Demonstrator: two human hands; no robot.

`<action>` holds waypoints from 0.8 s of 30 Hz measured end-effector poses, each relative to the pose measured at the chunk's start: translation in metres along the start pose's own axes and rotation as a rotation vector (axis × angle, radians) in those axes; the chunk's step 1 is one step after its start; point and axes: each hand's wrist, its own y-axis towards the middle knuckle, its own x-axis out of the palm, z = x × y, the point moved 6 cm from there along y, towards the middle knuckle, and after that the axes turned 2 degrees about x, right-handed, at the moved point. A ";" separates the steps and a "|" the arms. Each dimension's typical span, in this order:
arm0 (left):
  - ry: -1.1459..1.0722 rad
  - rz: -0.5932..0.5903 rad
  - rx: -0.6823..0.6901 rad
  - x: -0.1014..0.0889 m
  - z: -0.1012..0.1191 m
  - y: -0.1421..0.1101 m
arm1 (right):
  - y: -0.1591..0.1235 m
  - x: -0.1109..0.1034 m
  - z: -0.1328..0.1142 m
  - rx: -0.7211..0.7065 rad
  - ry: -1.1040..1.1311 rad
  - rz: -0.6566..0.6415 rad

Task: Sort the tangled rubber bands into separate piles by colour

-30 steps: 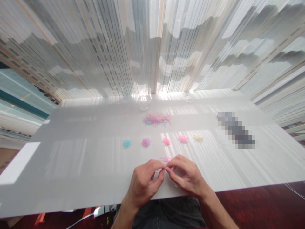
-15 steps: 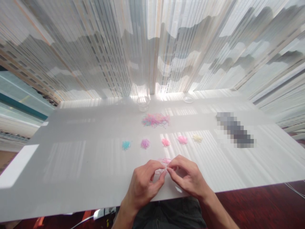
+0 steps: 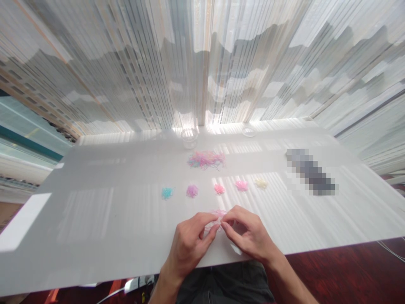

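Observation:
My left hand (image 3: pixel 193 238) and my right hand (image 3: pixel 248 232) meet near the table's front edge, both with thumb and fingers pinched together. Their fingertips almost touch, and whatever lies between them is too small to make out. Just beyond and partly behind the fingers is a loose pink bunch of thin bands or strands (image 3: pixel 218 213). Farther off, small piles lie in a row: turquoise (image 3: pixel 167 193), purple (image 3: pixel 192 191), coral pink (image 3: pixel 219 189), pink (image 3: pixel 241 185) and pale yellow (image 3: pixel 261 183). Behind the row sits a larger mixed tangle of coloured strands (image 3: pixel 206 159).
A clear plastic cup (image 3: pixel 189 138) stands at the back of the white table (image 3: pixel 85 219), with a clear round lid (image 3: pixel 248 132) to its right. A pixelated dark object (image 3: pixel 311 171) lies on the right. Striped sheer curtains (image 3: pixel 190 63) hang along the back edge.
Both hands stay in nearly the same place, still pinching, with only slight finger movement. The piles lie as before; the view has shifted a little.

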 end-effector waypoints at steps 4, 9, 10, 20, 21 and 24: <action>-0.012 -0.018 0.036 0.001 0.003 0.002 | 0.000 0.001 0.000 -0.007 -0.007 -0.010; -0.014 -0.051 0.080 0.001 0.006 0.003 | 0.000 0.002 0.000 -0.022 -0.020 -0.018; -0.012 -0.053 0.079 0.002 0.006 0.003 | 0.000 0.002 0.000 -0.023 -0.024 -0.018; 0.041 -0.060 0.060 0.002 0.006 0.003 | -0.001 0.004 0.001 -0.011 -0.041 -0.052; 0.046 -0.068 0.071 0.002 0.007 0.003 | -0.001 0.005 0.002 -0.008 -0.042 -0.061; 0.057 -0.069 0.100 0.002 0.009 0.004 | -0.001 0.005 0.002 -0.003 -0.045 -0.074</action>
